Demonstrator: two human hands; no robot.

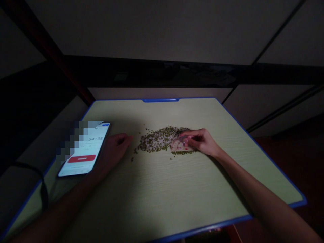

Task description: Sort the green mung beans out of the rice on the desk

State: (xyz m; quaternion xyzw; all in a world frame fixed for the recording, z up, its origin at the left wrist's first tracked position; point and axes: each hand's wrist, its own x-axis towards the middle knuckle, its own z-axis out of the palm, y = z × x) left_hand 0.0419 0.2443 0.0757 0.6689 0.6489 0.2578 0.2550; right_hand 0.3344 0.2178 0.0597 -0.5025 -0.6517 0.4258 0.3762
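A spread-out heap of small green beans mixed with white grains [154, 140] lies on the middle of a light wood-patterned tabletop [162, 189]. My right hand [202, 141] is closed at the heap's right end, pinching a thin pinkish printed piece, perhaps a card or packet [178, 145]. This piece lies low over the beans, and the fingers partly hide it. A short row of green beans [183, 153] runs along its near edge. To the left of the heap, my left hand [115, 148] rests on the table with curled fingers, and nothing shows in it.
A lit phone [83, 157] with a timer and a red button stands left of my left hand, partly blurred out. A dark cable [43, 189] hangs at the table's left side. Blue edging [270, 158] rims the table, with pale cabinet panels [162, 30] behind.
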